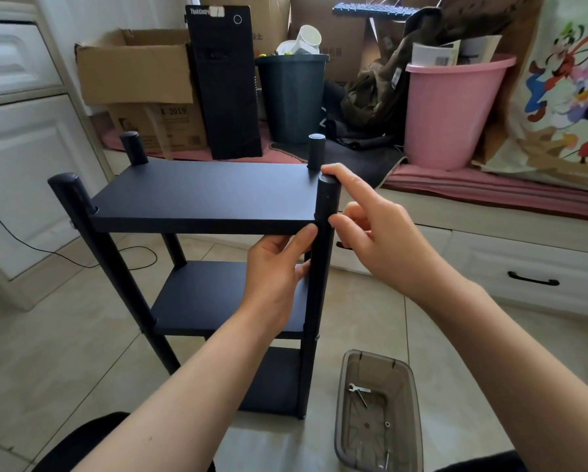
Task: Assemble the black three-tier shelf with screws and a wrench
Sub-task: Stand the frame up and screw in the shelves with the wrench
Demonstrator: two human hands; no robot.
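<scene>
Nearest to the camera, a clear box [378,417] sits on the tile floor, just right of the shelf's [200,195] foot; inside it lie a small wrench [359,392] and some screws [386,424]. Black and three-tiered, the shelf stands upright on the floor in front of the person. At its front right post [322,253], the left hand [274,274] grips the post under the top board, thumb against the board edge. On the other side of this post, the right hand [377,229] rests its index fingertip on the post cap, fingers loosely spread, holding nothing.
</scene>
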